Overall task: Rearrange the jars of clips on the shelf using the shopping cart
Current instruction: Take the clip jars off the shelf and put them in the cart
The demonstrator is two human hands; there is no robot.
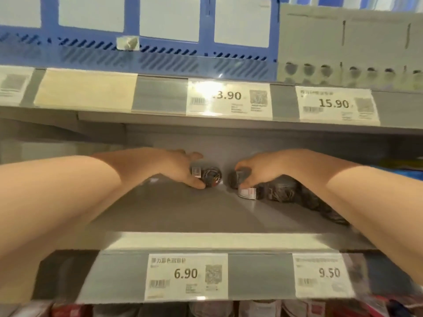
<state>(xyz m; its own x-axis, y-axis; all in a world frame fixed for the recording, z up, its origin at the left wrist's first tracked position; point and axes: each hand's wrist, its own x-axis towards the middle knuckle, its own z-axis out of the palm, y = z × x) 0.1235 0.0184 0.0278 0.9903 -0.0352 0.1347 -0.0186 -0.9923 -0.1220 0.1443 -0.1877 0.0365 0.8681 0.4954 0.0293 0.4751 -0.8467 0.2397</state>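
Both my arms reach deep into a grey shelf (174,213). My left hand (174,165) grips a clear jar of clips (211,176) lying at the back, thumb under it and fingers over the top. My right hand (258,168) grips a second jar of clips (238,179) just to the right of the first. Below that hand lies another jar (248,193) with a white label. More jars of clips (283,189) run in a row toward the right, partly hidden under my right forearm.
The shelf above (160,97) hangs low over my hands, with price tags 15.90 (334,104) and one ending 3.90. On the front rail below sit tags 6.90 (186,274) and 9.50 (329,273). A blue crate (160,56) stands on the upper shelf. Boxed goods fill the shelf below.
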